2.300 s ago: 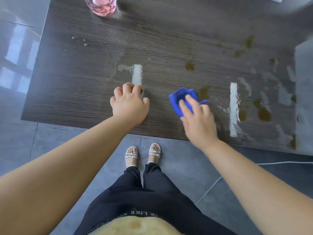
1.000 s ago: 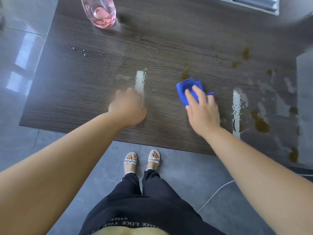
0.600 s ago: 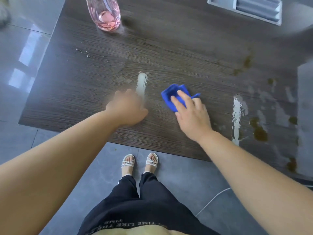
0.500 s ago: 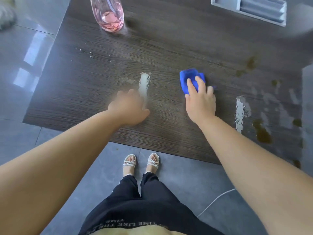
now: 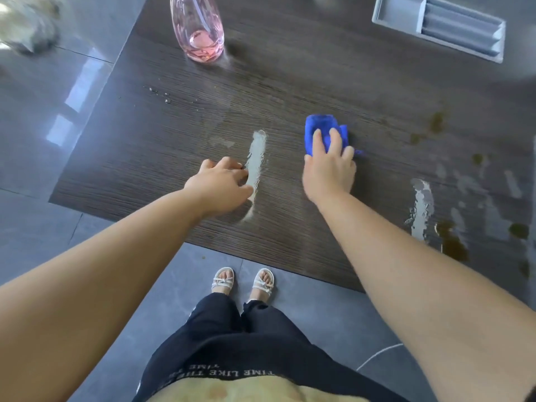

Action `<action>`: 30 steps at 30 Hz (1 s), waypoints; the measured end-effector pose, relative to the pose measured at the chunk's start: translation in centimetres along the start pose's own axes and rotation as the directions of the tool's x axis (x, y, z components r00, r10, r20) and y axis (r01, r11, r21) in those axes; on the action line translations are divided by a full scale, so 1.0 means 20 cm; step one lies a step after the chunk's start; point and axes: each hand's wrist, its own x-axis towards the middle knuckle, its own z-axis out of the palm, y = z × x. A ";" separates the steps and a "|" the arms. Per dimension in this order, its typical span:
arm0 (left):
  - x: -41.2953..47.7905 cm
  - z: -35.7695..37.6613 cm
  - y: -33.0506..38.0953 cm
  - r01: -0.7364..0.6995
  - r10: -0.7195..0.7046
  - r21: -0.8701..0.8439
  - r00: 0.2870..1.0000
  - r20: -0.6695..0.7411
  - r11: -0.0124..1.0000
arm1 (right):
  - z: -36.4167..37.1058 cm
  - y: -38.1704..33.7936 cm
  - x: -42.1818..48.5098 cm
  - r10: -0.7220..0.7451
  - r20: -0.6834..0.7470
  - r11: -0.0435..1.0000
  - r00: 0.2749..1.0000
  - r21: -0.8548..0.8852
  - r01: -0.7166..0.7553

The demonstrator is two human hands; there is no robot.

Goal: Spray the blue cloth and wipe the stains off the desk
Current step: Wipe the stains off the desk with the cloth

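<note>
Right hand (image 5: 329,169) presses bunched blue cloth (image 5: 323,129) flat against dark wood-grain worktop (image 5: 290,91), palm hiding cloth's near half. Left hand (image 5: 222,185) rests empty, fingers loosely curled. Clear pink spray bottle (image 5: 200,30) cut off at top.

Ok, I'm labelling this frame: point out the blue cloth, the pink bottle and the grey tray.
blue cloth (image 5: 321,125): head view, bunched far end beyond the fingers.
pink bottle (image 5: 200,36): head view, lower body.
grey tray (image 5: 397,15): head view, flat left compartment.

Soft daylight; window glare on the floor (image 5: 72,97) at my left and on the desk (image 5: 319,82). Edges bend, corners blur.
</note>
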 end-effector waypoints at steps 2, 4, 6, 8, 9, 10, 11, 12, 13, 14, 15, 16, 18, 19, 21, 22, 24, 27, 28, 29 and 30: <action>0.02 -0.03 -0.02 0.009 -0.011 -0.087 1.000 -0.019 0.996 | 0.00 -0.14 -0.06 -0.149 -0.005 0.989 0.989 0.021 0.150; 0.05 -0.07 -0.05 0.008 -0.033 -0.209 0.993 -0.114 0.978 | 0.04 -0.13 -0.18 -0.404 -0.037 0.914 0.914 0.019 0.405; 0.08 -0.12 -0.07 0.002 -0.051 -0.219 0.975 -0.215 0.976 | 0.05 0.00 -0.24 -0.552 -0.058 0.833 0.832 -0.001 0.553; 0.11 -0.18 -0.08 0.027 -0.064 -0.151 0.967 -0.248 0.988 | 0.03 0.13 -0.18 -0.528 -0.077 0.849 0.846 -0.020 0.528; 0.13 -0.20 -0.08 0.034 -0.060 -0.113 0.968 -0.242 0.993 | 0.01 0.15 -0.12 -0.439 -0.091 0.898 0.894 -0.010 0.440; 0.15 -0.22 -0.08 0.027 -0.042 -0.069 0.974 -0.224 0.997 | -0.02 0.13 -0.04 -0.305 -0.099 0.952 0.947 -0.005 0.306; 0.16 -0.23 -0.08 0.023 -0.030 -0.035 0.978 -0.208 0.999 | -0.03 0.09 0.04 -0.148 -0.066 0.989 0.987 0.006 0.149; 0.18 -0.24 -0.09 0.025 -0.026 -0.008 0.983 -0.184 1.000 | -0.02 0.03 0.11 -0.010 -0.038 1.000 0.999 0.020 0.010; 0.19 -0.24 -0.10 0.032 -0.028 0.020 0.985 -0.169 0.999 | -0.02 -0.05 0.15 0.068 -0.011 0.997 0.998 0.025 -0.068; 0.20 -0.23 -0.10 0.047 -0.039 0.043 0.986 -0.160 0.998 | -0.02 -0.12 0.16 0.068 0.012 0.997 0.998 0.025 -0.068; 0.20 -0.23 -0.10 0.055 -0.045 0.059 0.987 -0.155 0.997 | -0.02 -0.18 0.16 -0.003 0.006 1.000 1.000 0.031 0.003; 0.20 -0.22 -0.10 0.056 -0.045 0.066 0.986 -0.161 0.996 | -0.01 -0.21 0.12 -0.132 -0.020 0.990 0.991 0.040 0.133; 0.20 -0.21 -0.10 0.040 -0.027 0.078 0.986 -0.166 0.996 | 0.02 -0.14 0.02 -0.413 -0.056 0.910 0.909 0.012 0.414; 0.20 -0.21 -0.11 0.030 -0.014 0.092 0.986 -0.164 0.995 | 0.03 -0.06 0.00 -0.497 -0.063 0.868 0.866 -0.018 0.497; 0.21 -0.21 -0.14 0.005 0.017 0.139 0.988 -0.155 0.990 | 0.02 0.08 0.06 -0.492 -0.076 0.871 0.867 -0.051 0.489; 0.21 -0.22 -0.15 -0.002 0.026 0.157 0.988 -0.151 0.988 | 0.00 0.11 0.12 -0.398 -0.099 0.917 0.912 -0.043 0.396; 0.21 -0.23 -0.15 -0.011 0.035 0.168 0.989 -0.142 0.986 | -0.05 0.05 0.27 -0.107 -0.074 0.994 0.992 -0.014 0.106; 0.21 -0.23 -0.14 -0.014 0.037 0.164 0.990 -0.138 0.986 | -0.05 -0.20 0.37 0.067 -0.023 0.998 0.997 0.012 -0.067; 0.21 -0.23 -0.14 -0.016 0.040 0.162 0.989 -0.143 0.987 | -0.05 -0.28 0.35 0.002 -0.010 1.000 1.000 0.019 -0.001; 0.21 -0.22 -0.14 -0.018 0.042 0.157 0.988 -0.150 0.987 | -0.04 -0.32 0.30 -0.103 -0.005 0.995 0.995 0.013 0.103; 0.21 -0.22 -0.14 -0.020 0.043 0.147 0.987 -0.157 0.989 | -0.02 -0.33 0.24 -0.225 -0.008 0.974 0.974 0.012 0.225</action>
